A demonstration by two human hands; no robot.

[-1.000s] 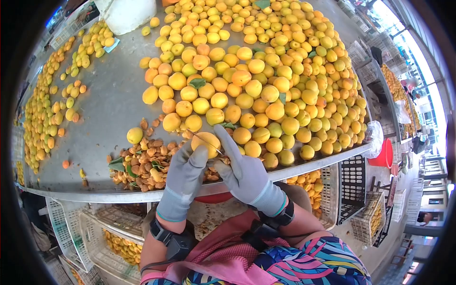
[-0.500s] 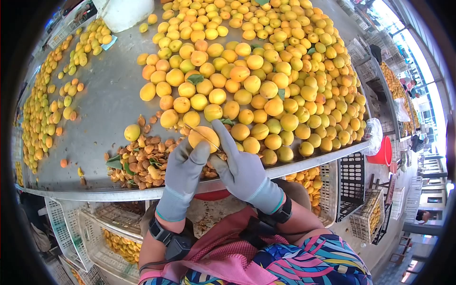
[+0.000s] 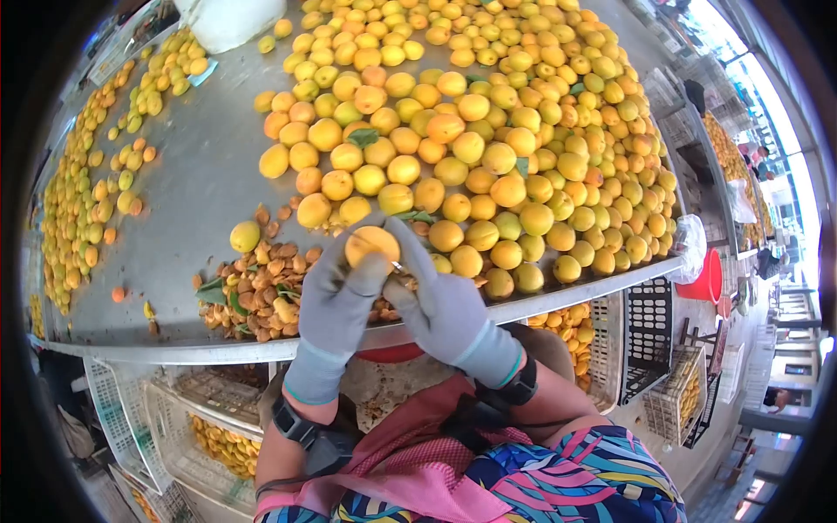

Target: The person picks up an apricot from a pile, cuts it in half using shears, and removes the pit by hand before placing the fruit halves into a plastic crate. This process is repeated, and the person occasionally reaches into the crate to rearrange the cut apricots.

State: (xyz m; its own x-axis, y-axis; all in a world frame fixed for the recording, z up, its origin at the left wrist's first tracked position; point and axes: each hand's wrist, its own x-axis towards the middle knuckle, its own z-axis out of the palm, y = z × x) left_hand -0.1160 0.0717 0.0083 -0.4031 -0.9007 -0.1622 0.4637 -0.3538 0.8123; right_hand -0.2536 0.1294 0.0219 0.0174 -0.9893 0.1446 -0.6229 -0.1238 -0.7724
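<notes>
My left hand point(image 3: 338, 301), in a grey glove, is closed around an apricot point(image 3: 372, 245) above the front edge of the metal table. My right hand point(image 3: 446, 315), gloved too, is closed on a small thin-bladed knife point(image 3: 397, 265) against the fruit's right side. Only a short bright bit of the knife shows; my fingers and the fruit hide the rest. The right forefinger reaches up along the far side of the apricot. Left of my hands lies a heap of apricot pits point(image 3: 266, 292) with several green leaves.
Whole apricots point(image 3: 510, 192) cover the table point(image 3: 205, 174) at the centre and right, with more along the left edge. Crates point(image 3: 187, 458) of halved fruit stand below the table's front rim. A red bucket point(image 3: 702, 279) and a clear bag point(image 3: 689, 244) are at the right.
The knife lay across the apricot's face earlier; now just a bit shows at its right side. My right forefinger has come closer around the fruit, and my left fingers wrap its far side.
</notes>
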